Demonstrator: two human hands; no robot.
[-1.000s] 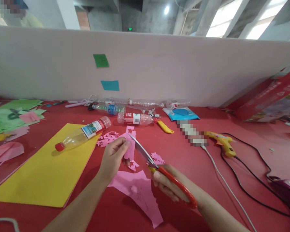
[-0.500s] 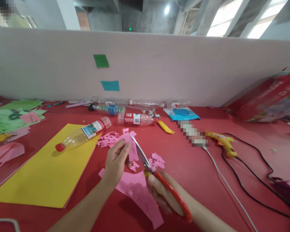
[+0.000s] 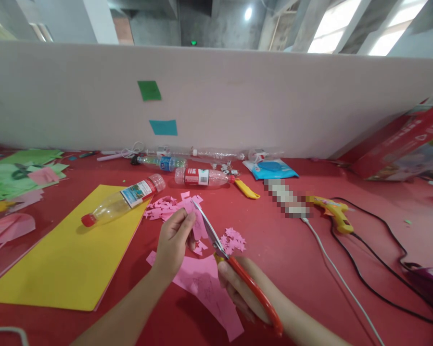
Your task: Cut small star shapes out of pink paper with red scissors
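My left hand [image 3: 173, 240] pinches a small pink paper piece [image 3: 199, 226] upright above the red table [image 3: 274, 250]. My right hand [image 3: 243, 288] grips red-handled scissors [image 3: 234, 266]; their blades point up and left and lie against the paper piece. A larger pink sheet [image 3: 205, 288] rests flat on the table under both hands. Pink paper scraps [image 3: 234, 240] lie just right of the blades, and more pink scraps [image 3: 160, 207] lie behind my left hand.
A yellow sheet [image 3: 68, 259] lies at the left with a clear plastic bottle [image 3: 124, 199] on its far edge. Two more bottles, a yellow cutter [image 3: 247, 190], a blue pack and a yellow glue gun [image 3: 334, 211] with cables lie further back and right. Green papers pile at far left.
Both hands shifted slightly left and nearer to me. The scissor blades have closed in on the pink piece, which now sits lower in my left hand.
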